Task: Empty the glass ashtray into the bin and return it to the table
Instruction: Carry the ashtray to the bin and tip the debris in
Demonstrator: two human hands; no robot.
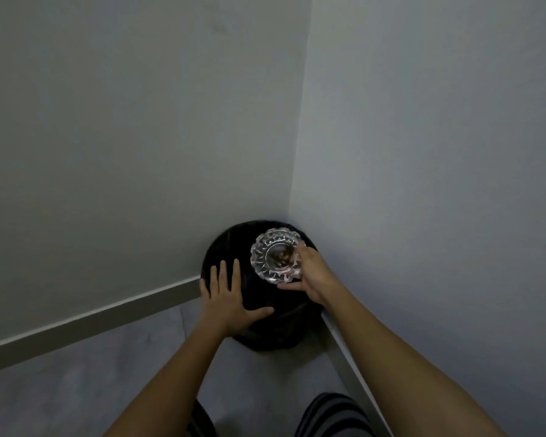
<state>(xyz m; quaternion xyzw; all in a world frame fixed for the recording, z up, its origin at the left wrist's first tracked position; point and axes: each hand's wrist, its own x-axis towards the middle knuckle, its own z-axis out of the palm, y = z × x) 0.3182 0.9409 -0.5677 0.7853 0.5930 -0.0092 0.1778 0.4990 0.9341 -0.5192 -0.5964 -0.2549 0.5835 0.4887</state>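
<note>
A round cut-glass ashtray [276,255] is held over the black bin [227,247] in the room's corner. Brown ash or butts lie in its middle. My right hand [312,272] grips the ashtray's near right rim, fingers under and thumb at the edge. The ashtray sits roughly level, its bowl facing up. My left hand [229,294] rests flat, fingers spread, on the bin's near left top. Whether the bin's top is a lid or a dark opening is too dark to tell.
The bin stands in a corner between two pale walls with grey skirting boards [92,323]. Grey floor [92,389] spreads to the left and front. My legs in striped shorts [331,417] show at the bottom edge.
</note>
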